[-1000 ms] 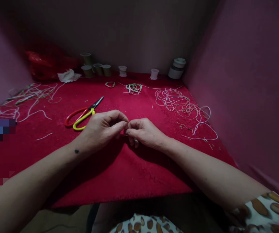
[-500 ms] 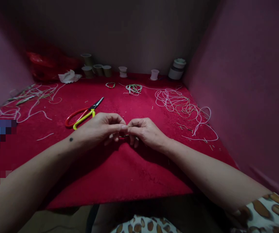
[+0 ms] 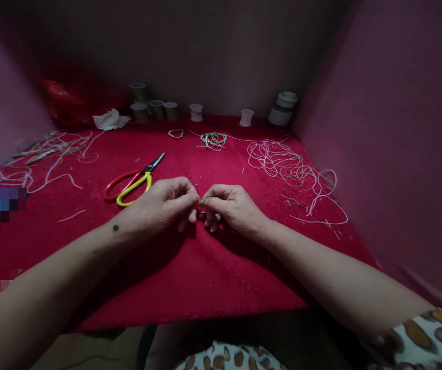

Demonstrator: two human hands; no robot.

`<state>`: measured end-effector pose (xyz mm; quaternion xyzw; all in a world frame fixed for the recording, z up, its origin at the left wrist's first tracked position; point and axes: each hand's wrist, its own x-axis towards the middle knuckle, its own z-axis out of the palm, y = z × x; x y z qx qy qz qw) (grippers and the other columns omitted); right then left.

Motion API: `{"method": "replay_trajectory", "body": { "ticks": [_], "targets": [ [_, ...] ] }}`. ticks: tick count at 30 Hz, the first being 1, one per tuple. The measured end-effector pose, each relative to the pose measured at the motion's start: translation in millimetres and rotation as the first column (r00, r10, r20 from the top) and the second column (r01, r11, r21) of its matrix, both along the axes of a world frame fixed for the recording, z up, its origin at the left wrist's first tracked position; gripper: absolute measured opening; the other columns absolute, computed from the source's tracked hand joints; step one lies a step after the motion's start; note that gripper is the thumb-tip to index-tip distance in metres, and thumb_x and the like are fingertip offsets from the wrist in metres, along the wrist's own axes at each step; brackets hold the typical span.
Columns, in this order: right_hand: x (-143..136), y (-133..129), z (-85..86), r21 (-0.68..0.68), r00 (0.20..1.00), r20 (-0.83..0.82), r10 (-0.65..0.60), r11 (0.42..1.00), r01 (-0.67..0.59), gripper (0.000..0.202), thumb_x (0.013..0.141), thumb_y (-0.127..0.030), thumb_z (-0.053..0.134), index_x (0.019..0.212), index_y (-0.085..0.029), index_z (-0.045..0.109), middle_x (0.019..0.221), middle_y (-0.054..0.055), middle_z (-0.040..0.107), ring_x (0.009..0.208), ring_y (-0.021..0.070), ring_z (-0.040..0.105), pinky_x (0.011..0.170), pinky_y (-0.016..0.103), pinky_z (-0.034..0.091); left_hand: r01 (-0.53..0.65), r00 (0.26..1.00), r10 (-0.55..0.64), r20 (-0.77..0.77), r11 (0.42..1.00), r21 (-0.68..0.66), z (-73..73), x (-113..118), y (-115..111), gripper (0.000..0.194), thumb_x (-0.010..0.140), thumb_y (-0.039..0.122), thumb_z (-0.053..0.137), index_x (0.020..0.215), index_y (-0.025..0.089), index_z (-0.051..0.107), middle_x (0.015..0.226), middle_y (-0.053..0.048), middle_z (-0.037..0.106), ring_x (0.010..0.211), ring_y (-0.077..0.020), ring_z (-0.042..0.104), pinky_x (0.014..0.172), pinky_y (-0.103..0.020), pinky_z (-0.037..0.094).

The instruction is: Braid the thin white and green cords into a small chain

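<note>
Close together over the middle of the red cloth, both hands pinch one small piece of thin greenish-tan cord (image 3: 201,201). My left hand (image 3: 170,203) has thumb and forefinger closed on its left end. The thumb and forefinger of my right hand (image 3: 230,204) are shut on its right end. A sliver of the cord shows between the fingertips; the rest is hidden by the fingers. Just left of my left hand lie scissors (image 3: 136,180) with one red and one yellow handle, blades pointing away to the right.
Tangled pale cord (image 3: 278,162) lies at right, with short cord snippets nearby. More loose cord (image 3: 57,149) spreads at left. A coiled braided cord (image 3: 213,139) and small bracelet (image 3: 175,134) lie behind my hands. Spools (image 3: 195,113), crumpled tissue (image 3: 112,119) and a jar (image 3: 282,109) line the back.
My fingertips have drawn slightly apart, so a bit of cord now shows between them. The left forefinger and thumb have shifted their pinch a little. The scissors and loose cords stay where they were.
</note>
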<state>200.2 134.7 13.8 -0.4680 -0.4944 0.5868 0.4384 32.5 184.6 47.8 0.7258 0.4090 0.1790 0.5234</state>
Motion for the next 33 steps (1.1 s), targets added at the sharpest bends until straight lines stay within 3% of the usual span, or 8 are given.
{"method": "replay_trajectory", "body": {
  "ticks": [10,23,33],
  "targets": [
    [-3.2,-0.8,1.6,-0.018,0.998,-0.018,-0.061,0.998,0.061,0.015,0.085,-0.010,0.052,0.073,-0.017,0.056,0.055,-0.004,0.064,0.043,0.0084,0.061,0.038,0.015,0.038,-0.070,0.995,0.073,0.070,0.997,-0.038,-2.9,3.7,-2.7,0.016,0.086,0.022,0.058,0.072,0.020,0.050,0.057,0.000,0.065,0.040,-0.0103,0.056,0.038,-0.021,0.043],
    [-2.1,-0.3,0.1,-0.016,0.999,-0.021,-0.041,0.999,0.041,0.017,0.084,-0.006,0.051,0.073,-0.017,0.057,0.053,-0.004,0.063,0.042,0.0080,0.061,0.038,0.015,0.039,-0.108,0.987,0.118,0.112,0.990,-0.094,-7.1,2.6,0.4,0.015,0.078,0.024,0.068,0.082,0.021,0.054,0.056,0.003,0.063,0.038,-0.0114,0.055,0.036,-0.022,0.042],
    [-2.2,-1.8,1.0,0.022,0.996,-0.085,-0.029,0.999,0.030,0.014,0.087,-0.018,0.059,0.073,-0.017,0.058,0.056,-0.003,0.064,0.045,0.0092,0.062,0.043,0.017,0.047,-0.172,0.973,0.184,0.140,0.980,-0.098,-3.2,6.5,-5.3,0.018,0.074,0.018,0.068,0.082,0.021,0.051,0.055,0.004,0.062,0.039,-0.0112,0.054,0.035,-0.021,0.042]
  ]
}}
